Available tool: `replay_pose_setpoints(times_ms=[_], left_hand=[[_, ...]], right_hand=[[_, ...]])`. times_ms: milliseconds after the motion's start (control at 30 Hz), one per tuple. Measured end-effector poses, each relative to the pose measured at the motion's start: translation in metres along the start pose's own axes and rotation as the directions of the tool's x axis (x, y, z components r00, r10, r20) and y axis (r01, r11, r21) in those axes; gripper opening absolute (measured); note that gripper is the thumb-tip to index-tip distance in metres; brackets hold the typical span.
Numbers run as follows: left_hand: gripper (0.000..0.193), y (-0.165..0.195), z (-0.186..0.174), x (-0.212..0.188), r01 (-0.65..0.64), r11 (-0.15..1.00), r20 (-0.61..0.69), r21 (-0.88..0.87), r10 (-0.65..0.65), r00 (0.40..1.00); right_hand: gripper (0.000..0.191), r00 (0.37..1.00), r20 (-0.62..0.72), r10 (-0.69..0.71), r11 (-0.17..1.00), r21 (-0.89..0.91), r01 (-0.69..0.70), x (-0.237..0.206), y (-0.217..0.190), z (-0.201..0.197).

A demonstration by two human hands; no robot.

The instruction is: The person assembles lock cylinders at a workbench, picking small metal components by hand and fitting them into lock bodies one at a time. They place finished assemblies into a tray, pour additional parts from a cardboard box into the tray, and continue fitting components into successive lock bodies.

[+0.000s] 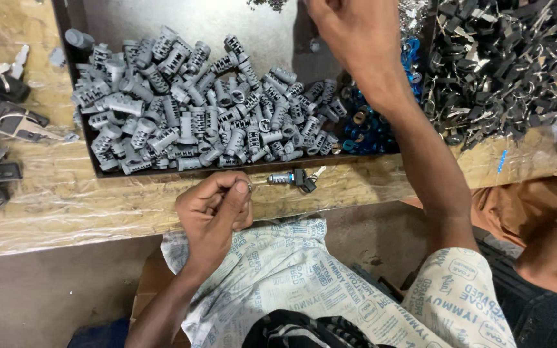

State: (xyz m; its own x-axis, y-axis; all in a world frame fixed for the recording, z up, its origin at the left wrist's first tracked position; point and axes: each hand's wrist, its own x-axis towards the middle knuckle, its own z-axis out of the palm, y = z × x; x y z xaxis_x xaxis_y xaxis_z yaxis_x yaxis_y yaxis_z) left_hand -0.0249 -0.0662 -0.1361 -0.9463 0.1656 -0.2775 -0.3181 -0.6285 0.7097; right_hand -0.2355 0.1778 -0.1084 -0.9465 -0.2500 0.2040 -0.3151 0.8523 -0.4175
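**Lock cylinder position at bench edge**

One small silver metal lock cylinder with black-headed key [289, 178] lies on the wooden bench [66, 193], long axis left-right, key end pointing right. Left hand [215, 212] is curled, fingertips pinched just left of it. Right hand [349, 32] reaches upward; grip undeterminable. Behind: dark tray [72, 38] of grey ribbed cylinder housings [195, 103], too many to count.

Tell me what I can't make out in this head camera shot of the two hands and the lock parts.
- Right hand: fingertips cut off by the top edge, so any grip is unseen.
- Left hand: curled fingers hide what they pinch.
- Small lock cylinder with key: too small for detail.
- Blue parts: partly behind the right forearm.
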Motion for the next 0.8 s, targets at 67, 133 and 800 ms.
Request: replay_pose_setpoints(times_ms=[67, 133, 800], left_hand=[[0.015, 0.002, 0.0, 0.0, 0.0, 1.0, 0.005, -0.014, 0.0, 1.0], [0.016, 0.005, 0.001, 0.002, 0.045, 0.999, 0.021, -0.027, -0.045, 0.999], [0.015, 0.031, 0.034, 0.013, 0.357, 0.921, 0.16, 0.155, -0.38, 0.911]], right_hand=[[0.02, 1.0, 0.009, 0.005, 0.998, 0.064, -0.005, -0.014, 0.0, -0.017], [0.008, 0.997, 0.018, -0.078, 0.993, -0.085, 0.079, -0.02, -0.003, -0.03], [0.027, 0.979, 0.062, 0.195, 0.719, 0.67, -0.185, -0.193, -0.104, -0.043]])
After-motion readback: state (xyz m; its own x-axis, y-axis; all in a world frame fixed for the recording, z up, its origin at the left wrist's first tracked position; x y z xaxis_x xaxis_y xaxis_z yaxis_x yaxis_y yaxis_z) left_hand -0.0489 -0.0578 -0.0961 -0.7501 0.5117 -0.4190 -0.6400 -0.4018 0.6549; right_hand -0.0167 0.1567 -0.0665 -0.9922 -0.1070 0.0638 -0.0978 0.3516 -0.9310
